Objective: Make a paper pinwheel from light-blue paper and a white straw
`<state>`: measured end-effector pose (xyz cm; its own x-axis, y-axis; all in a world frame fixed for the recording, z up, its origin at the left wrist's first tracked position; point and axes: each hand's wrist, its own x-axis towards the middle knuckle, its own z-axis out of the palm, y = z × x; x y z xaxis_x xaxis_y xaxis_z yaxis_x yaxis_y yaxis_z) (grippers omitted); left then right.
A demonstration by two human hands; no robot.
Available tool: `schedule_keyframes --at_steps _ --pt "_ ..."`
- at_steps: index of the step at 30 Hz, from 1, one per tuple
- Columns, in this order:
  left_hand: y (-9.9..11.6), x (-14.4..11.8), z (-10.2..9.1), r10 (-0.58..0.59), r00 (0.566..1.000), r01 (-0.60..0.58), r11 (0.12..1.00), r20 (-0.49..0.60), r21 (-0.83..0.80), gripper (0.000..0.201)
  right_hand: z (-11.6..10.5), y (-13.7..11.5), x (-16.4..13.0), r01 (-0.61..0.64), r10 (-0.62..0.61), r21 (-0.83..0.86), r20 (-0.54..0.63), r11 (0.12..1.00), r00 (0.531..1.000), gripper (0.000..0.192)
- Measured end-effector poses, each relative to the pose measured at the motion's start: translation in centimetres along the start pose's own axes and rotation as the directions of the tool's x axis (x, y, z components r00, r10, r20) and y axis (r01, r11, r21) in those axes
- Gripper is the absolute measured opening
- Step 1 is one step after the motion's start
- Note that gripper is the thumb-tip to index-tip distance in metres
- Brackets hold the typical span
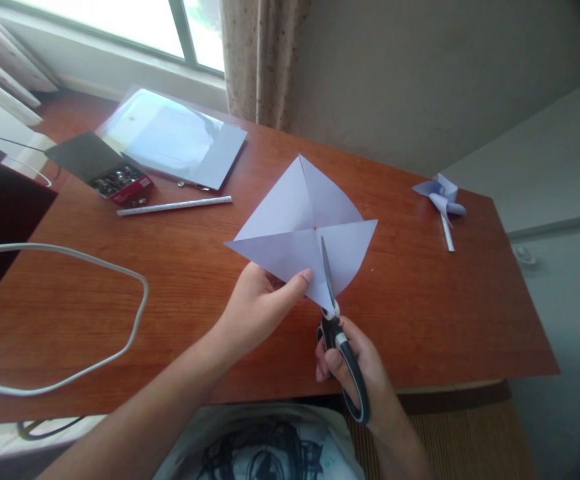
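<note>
Held over the table is a square sheet of pale paper [280, 250] with a small red dot near its middle and cuts running in from its corners. My left hand [265, 300] pinches its lower edge, thumb on top and fingers underneath. In my right hand [357, 363] is a pair of scissors [331, 320] with black and white handles. One blade lies over the paper, pointing from the near corner up toward the red dot; the other blade is hidden beneath. Thumb and fingers are in the handle loops.
A finished paper pinwheel [445, 200] lies at the right. At the back left are a rolled paper stick [175, 206], an open box of metal pins [120, 183] and a clear plastic sleeve with sheets [170, 137]. A white cable [143, 293] loops across the wooden table [185, 280].
</note>
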<state>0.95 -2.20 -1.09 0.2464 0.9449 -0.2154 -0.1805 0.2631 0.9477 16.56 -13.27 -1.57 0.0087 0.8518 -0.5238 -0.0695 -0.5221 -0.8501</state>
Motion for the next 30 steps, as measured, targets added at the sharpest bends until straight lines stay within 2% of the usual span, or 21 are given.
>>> schedule_keyframes --at_steps 30 --pt "-0.06 -0.06 -0.10 0.005 1.000 -0.005 1.000 0.000 0.003 0.019 -0.14 0.45 0.17 -0.017 0.017 -0.002 -0.015 1.000 1.000 0.055"
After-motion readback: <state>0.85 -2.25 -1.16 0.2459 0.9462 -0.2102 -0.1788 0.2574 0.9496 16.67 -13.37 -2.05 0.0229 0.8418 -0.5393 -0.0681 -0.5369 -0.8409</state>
